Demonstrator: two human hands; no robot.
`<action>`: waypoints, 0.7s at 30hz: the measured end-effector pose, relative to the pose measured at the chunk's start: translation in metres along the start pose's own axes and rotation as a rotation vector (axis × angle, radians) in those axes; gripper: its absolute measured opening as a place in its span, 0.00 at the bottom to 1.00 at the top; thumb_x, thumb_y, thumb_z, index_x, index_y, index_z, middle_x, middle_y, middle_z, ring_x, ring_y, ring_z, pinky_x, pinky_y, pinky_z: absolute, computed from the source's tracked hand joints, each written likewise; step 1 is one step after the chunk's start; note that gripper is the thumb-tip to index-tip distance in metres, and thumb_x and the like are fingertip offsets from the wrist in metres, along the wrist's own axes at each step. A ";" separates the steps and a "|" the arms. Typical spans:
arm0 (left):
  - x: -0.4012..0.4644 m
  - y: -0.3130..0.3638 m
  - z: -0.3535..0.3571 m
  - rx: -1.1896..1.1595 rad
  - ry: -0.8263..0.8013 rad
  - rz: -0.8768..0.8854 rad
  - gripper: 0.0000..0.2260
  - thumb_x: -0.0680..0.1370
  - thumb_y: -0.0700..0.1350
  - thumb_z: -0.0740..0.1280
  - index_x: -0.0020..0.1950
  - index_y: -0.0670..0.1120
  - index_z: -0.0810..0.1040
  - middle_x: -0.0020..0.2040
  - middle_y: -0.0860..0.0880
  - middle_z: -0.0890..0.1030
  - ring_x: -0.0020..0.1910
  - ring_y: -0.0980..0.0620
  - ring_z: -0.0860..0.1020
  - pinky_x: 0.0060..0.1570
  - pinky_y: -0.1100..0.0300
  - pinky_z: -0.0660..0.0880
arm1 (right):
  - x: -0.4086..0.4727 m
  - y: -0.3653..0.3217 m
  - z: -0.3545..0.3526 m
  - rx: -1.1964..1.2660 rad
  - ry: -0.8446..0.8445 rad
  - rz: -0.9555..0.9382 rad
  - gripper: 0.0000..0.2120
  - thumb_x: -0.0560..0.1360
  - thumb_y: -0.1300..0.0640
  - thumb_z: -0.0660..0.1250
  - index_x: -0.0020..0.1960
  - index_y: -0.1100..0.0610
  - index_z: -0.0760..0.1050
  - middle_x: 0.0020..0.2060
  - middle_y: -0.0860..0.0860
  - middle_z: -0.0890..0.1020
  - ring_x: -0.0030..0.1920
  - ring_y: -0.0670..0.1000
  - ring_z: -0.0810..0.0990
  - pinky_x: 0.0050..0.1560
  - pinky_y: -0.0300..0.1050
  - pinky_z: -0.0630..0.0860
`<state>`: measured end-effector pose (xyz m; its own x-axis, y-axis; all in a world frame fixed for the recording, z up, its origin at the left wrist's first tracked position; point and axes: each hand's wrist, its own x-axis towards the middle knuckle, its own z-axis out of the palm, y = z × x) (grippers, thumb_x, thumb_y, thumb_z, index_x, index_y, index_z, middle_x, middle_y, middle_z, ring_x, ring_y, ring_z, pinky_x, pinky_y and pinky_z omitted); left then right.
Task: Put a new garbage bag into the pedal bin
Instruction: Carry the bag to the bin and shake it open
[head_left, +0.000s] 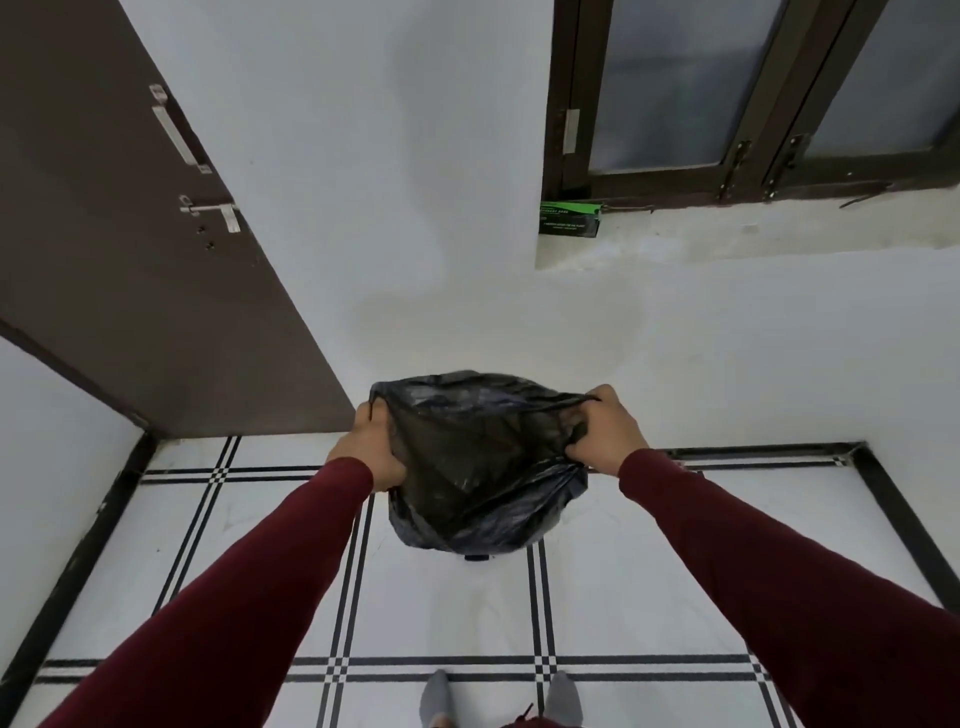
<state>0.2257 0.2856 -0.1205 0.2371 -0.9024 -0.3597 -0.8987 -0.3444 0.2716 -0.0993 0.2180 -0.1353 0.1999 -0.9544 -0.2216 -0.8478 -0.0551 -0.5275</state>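
Observation:
A black garbage bag (480, 467) hangs spread open between my two hands near the wall. My left hand (371, 449) grips the bag's rim on the left side. On the right side, my right hand (605, 428) pinches the rim with closed fingers. The bag drapes down and hides almost all of the pedal bin; only a small dark pedal (476, 558) pokes out on the floor under it. Both arms wear dark red sleeves.
A brown door (130, 234) with metal latches stands open at the left. A green and black box (570, 219) sits on the window sill at the upper right. The floor has white tiles with black stripes. My feet in grey socks (501, 699) are at the bottom.

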 end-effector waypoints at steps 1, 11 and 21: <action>0.000 -0.003 0.000 -0.028 0.010 -0.015 0.49 0.70 0.46 0.74 0.83 0.45 0.47 0.77 0.45 0.58 0.58 0.35 0.80 0.57 0.47 0.80 | 0.001 -0.002 0.002 0.007 0.015 -0.003 0.17 0.66 0.59 0.76 0.54 0.53 0.81 0.56 0.47 0.66 0.44 0.50 0.76 0.50 0.34 0.68; 0.019 -0.045 0.000 -0.073 -0.018 0.016 0.45 0.69 0.39 0.74 0.81 0.43 0.54 0.75 0.43 0.60 0.60 0.34 0.78 0.59 0.49 0.77 | 0.014 -0.042 0.049 -0.107 0.022 -0.029 0.13 0.69 0.58 0.71 0.52 0.47 0.82 0.50 0.49 0.77 0.51 0.56 0.80 0.51 0.47 0.76; 0.065 -0.086 -0.008 -0.025 -0.138 0.086 0.47 0.68 0.39 0.74 0.82 0.44 0.52 0.77 0.43 0.59 0.64 0.35 0.77 0.62 0.48 0.77 | 0.027 -0.080 0.103 -0.093 -0.002 0.101 0.18 0.67 0.67 0.69 0.52 0.51 0.74 0.53 0.51 0.71 0.46 0.57 0.79 0.48 0.48 0.78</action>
<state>0.3211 0.2547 -0.1600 0.1053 -0.8852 -0.4532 -0.9036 -0.2754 0.3280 0.0246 0.2269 -0.1830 0.1120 -0.9560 -0.2712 -0.9053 0.0144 -0.4244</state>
